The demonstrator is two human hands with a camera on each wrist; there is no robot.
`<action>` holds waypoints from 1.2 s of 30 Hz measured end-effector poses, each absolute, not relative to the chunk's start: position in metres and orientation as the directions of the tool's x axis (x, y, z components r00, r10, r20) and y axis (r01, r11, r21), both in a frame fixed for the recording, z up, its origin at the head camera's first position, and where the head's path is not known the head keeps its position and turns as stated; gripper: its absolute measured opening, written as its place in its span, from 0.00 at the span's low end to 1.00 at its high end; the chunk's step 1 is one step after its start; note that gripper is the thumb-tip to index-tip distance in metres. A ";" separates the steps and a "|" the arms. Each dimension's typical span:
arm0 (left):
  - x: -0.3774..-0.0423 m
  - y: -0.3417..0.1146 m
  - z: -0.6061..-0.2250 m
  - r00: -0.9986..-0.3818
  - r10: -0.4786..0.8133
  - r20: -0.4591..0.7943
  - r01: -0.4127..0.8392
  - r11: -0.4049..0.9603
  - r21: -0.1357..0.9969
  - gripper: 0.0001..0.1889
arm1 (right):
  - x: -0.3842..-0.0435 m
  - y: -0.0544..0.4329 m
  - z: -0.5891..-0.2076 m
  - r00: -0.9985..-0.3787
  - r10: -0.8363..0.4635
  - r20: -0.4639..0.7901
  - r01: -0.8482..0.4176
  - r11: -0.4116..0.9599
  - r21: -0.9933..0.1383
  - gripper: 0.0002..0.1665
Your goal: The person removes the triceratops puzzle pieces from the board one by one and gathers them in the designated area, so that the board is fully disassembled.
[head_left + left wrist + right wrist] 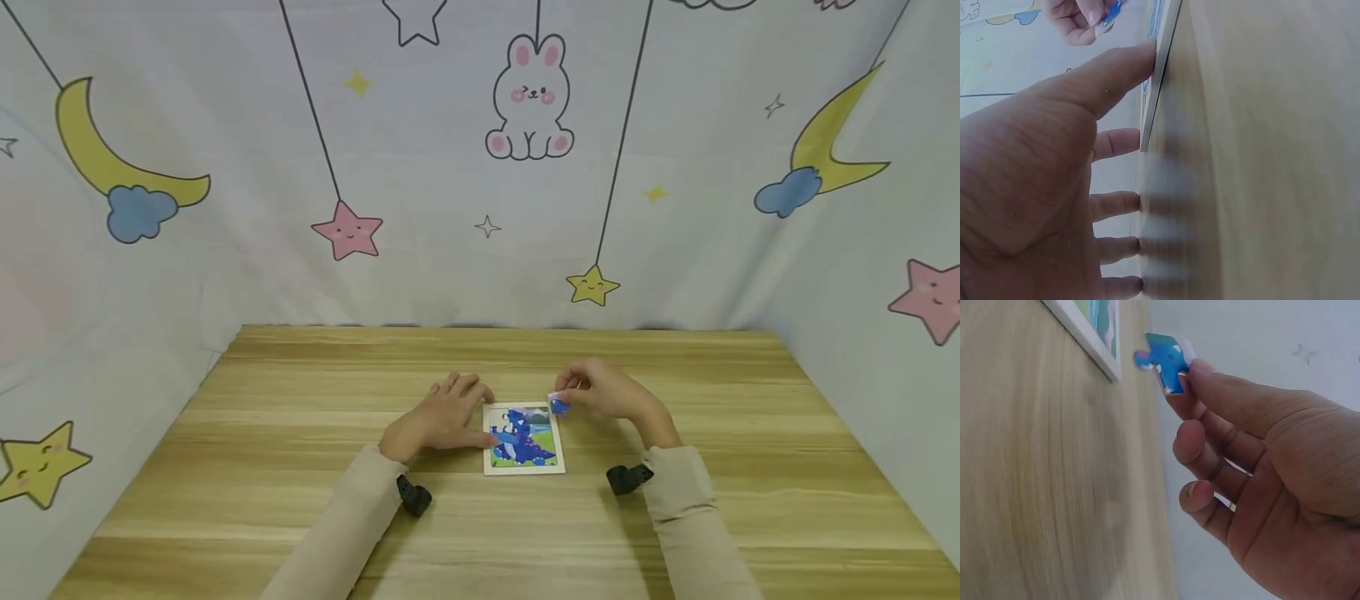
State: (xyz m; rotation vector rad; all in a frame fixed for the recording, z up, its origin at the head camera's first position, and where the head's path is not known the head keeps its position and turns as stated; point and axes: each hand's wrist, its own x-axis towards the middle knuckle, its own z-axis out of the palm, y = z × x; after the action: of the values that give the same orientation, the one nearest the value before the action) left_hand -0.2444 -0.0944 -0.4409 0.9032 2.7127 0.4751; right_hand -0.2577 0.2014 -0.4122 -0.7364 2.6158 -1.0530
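A square jigsaw puzzle (536, 450) with a blue dinosaur picture lies in a white frame (525, 471) on the table. My left hand (444, 419) is spread at its left side, the thumb resting on the puzzle's left part and the other fingertips touching the table and the frame's upper left corner. Between thumb and forefinger my right hand (606, 390) pinches a blue puzzle piece (1168, 362) with a rounded knob. That piece is held above the frame's upper right corner, clear of the table in the right wrist view.
The wooden table (315, 417) runs back to a white curtain (435, 150) printed with stars, moons and a rabbit. More curtain stands at both sides. A small black camera (414, 496) sits on the left wrist, another camera (628, 478) on the right.
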 end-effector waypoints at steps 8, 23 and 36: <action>-0.245 -0.095 -0.440 -0.783 0.612 -0.113 0.541 0.759 0.363 0.31 | -0.262 0.216 -0.418 -0.857 -0.510 -0.071 -0.327 0.645 -0.691 0.06; -0.246 -0.095 -0.441 -0.779 0.618 -0.105 0.549 0.753 0.362 0.31 | -0.264 0.223 -0.428 -0.900 -0.423 -0.106 -0.278 0.744 -0.607 0.05; -0.246 -0.096 -0.441 -0.768 0.632 -0.105 0.556 0.739 0.380 0.31 | -0.261 0.201 -0.426 -0.869 -0.493 -0.034 -0.362 0.683 -0.634 0.03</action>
State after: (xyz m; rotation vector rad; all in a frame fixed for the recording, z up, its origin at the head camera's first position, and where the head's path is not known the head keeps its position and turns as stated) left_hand -0.2459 -0.0956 -0.4407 0.9407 2.7143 0.4856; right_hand -0.2610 0.2006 -0.4255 -0.6927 2.6926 -0.9500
